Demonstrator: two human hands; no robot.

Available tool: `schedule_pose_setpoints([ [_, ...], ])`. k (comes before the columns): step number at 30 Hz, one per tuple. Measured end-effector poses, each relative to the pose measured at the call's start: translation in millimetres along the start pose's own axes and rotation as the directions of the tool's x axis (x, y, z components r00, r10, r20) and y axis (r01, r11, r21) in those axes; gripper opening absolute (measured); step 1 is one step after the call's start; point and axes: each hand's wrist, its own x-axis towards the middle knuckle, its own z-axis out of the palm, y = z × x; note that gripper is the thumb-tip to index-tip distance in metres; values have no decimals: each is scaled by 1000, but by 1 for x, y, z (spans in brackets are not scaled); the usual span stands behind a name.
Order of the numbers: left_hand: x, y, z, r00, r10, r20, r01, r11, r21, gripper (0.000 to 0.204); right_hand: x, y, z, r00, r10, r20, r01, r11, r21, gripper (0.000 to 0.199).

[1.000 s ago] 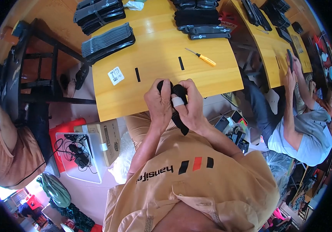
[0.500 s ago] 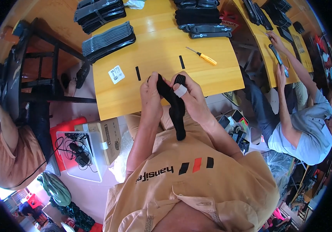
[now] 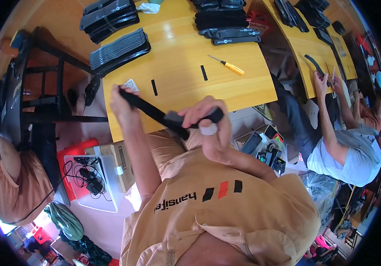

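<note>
A black fabric strap (image 3: 148, 107) stretches between my hands above the near edge of the yellow table. One end is gripped by my left hand (image 3: 125, 108), fingers closed, beside a partly covered white label (image 3: 131, 84). Farther right, my right hand (image 3: 212, 126) is closed around the strap's thicker, folded part. A white wrap (image 3: 208, 129) circles my right thumb. Two short black strips (image 3: 154, 87) lie apart on the tabletop, and a screwdriver (image 3: 231, 67) with a yellow handle rests right of them.
Stacks of grey-black straps (image 3: 119, 51) stand at the back left of the yellow table (image 3: 177, 66), with more black straps (image 3: 221, 26) at back right. A co-worker (image 3: 345, 150) handles a strap at the right-hand table. By my left leg are a cardboard box (image 3: 121, 166) and clear bin (image 3: 115, 195).
My hands have moved apart, the left one outward to the left. The strap, earlier bunched and hanging between them, now runs stretched across. My right hand has turned over it.
</note>
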Motion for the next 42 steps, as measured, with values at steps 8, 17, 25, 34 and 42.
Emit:
schedule_pose_setpoints([
  [8, 32, 90, -58, 852, 388, -352, -423, 906, -26, 15, 18, -75, -66, 876, -228, -425, 157, 968, -196, 16],
  [17, 8, 115, -128, 824, 491, -281, -512, 859, 1, 22, 55, -101, -172, 919, -393, -34, 127, 377, -917, 22],
  [25, -17, 108, -156, 876, 439, -200, -452, 892, -23, 24, 13, -52, -220, 926, -150, 346, 283, -330, -900, 40],
  [34, -18, 85, -193, 945, 319, -68, -325, 940, -101, 26, -22, -25, -216, 962, 4, 273, 269, -175, -947, 47],
  [42, -17, 68, -158, 943, 281, -176, -290, 956, -31, 26, -17, -17, -206, 951, -23, 309, 303, -149, -941, 40],
])
